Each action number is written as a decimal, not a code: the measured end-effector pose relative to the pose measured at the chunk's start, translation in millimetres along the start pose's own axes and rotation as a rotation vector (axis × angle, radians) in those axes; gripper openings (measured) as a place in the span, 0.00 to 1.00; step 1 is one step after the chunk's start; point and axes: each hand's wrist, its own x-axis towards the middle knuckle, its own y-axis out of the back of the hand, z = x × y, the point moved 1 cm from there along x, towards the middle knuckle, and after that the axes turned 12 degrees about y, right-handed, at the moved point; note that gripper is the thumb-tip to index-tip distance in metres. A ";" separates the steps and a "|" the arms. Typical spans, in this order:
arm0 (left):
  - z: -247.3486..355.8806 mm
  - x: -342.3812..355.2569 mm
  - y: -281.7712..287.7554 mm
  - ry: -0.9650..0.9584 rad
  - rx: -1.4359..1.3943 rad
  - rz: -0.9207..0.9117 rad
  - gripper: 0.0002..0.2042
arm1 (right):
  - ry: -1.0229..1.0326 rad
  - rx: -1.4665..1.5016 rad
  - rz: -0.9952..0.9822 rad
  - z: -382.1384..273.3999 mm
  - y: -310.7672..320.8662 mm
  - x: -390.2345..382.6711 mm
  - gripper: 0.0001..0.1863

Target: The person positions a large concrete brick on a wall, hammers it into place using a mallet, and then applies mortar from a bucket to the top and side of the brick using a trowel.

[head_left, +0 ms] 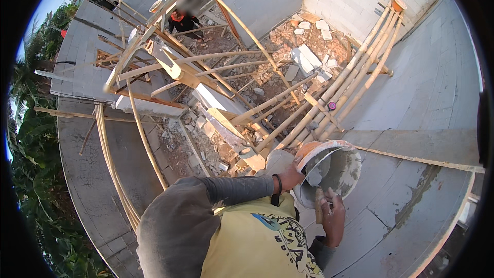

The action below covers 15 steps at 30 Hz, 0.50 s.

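My left hand (291,177), with a dark band at the wrist, is closed on the left rim of a mortar-smeared bucket (351,167). The bucket is tilted, its mouth open toward me, and wet grey mortar (332,175) coats its inside. At the bucket's near edge, my right hand (333,217) is wrapped round the wooden handle of a trowel (319,205). The trowel's blade reaches into the bucket and is hard to make out against the mortar.
Several bamboo poles (355,72) run below, beyond the bucket. Pale block walls (411,82) stand to the right. Rubble and broken blocks (306,59) cover the ground far below. A person (184,23) in dark clothing is at the upper left, near timber framing (170,62).
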 end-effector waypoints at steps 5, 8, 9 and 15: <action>43.5 -4.9 5.2 0.023 -0.204 -0.092 0.17 | -0.109 0.019 0.114 -0.3 18.1 -14.3 0.14; 49.3 22.2 19.9 0.024 -0.005 0.021 0.15 | -0.184 0.049 0.241 -4.3 30.7 -24.2 0.11; 66.0 24.0 16.9 0.104 -0.019 0.053 0.13 | -0.228 0.042 0.287 -5.0 32.9 -31.6 0.11; 106.0 101.5 17.4 0.314 0.044 -0.284 0.07 | -0.342 0.148 0.588 23.2 6.9 -102.5 0.16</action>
